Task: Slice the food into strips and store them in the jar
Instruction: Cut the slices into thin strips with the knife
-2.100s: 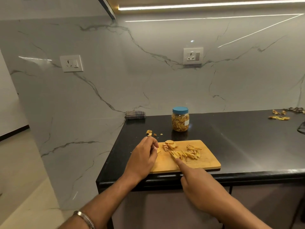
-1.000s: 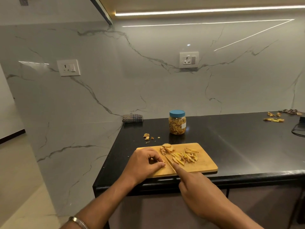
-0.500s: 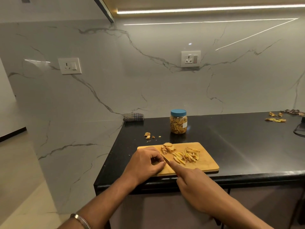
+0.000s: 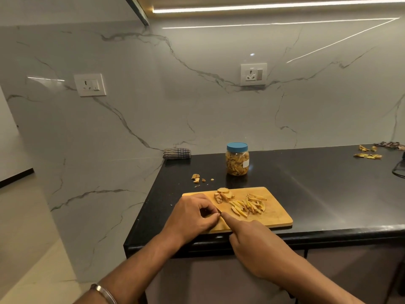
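Our left hand (image 4: 192, 216) is curled over a piece we can't see, at the board's (image 4: 276, 218) left end. Right hand (image 4: 258, 244) grips the knife (image 4: 219, 212), forefinger along it, tip right at our left fingertips; a slip nicks them. Slices (image 4: 223, 195), strips (image 4: 248, 205) mid-board. Jar (image 4: 237, 159) behind, lid on.

Home kitchen: black counter (image 4: 317, 183), marble backsplash (image 4: 197, 95) with wall sockets (image 4: 253, 74), cutting board (image 4: 274, 216), under-cabinet light strip (image 4: 263, 7).

One jar (image 4: 237, 159), one cutting board (image 4: 275, 217), two wall sockets (image 4: 90, 84).
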